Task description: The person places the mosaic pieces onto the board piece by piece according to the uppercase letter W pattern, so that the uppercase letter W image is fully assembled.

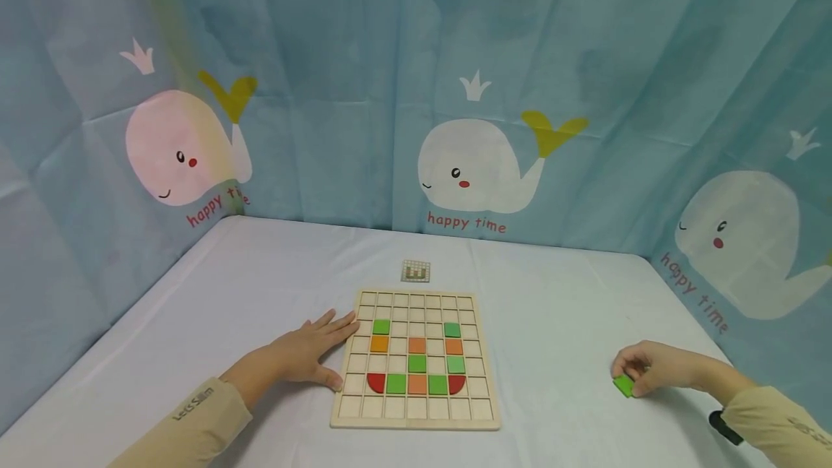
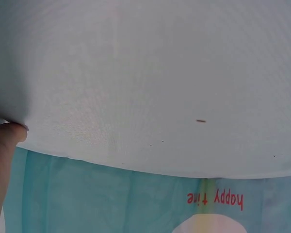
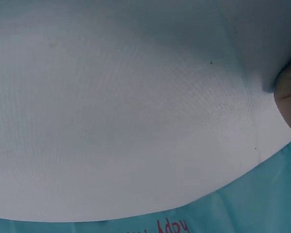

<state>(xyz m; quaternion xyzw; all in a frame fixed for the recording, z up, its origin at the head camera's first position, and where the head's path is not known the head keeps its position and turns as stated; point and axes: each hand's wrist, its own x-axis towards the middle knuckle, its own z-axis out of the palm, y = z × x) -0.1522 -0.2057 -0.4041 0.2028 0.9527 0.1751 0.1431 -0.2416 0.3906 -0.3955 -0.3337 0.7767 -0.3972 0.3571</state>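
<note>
A wooden grid board (image 1: 347,406) lies on the white table, with green, orange and red tiles in several of its squares. Along its left edge rests my left hand (image 1: 310,352), fingers spread and fairly straight, fingertips and thumb at the frame. Well to the right of the board, my right hand (image 1: 659,367) pinches a green square tile (image 1: 624,385) between thumb and fingers, close over the table. Red quarter-round tiles (image 1: 375,382) sit at both ends of the lowest filled row. The wrist views show only a part of each hand at the edge.
Behind the board lies a small card (image 1: 416,271) with a grid pattern on it. A dark strap (image 1: 724,427) shows by the right sleeve. Blue curtains (image 1: 338,92) printed with whales stand along the back and sides of the white table (image 1: 552,309).
</note>
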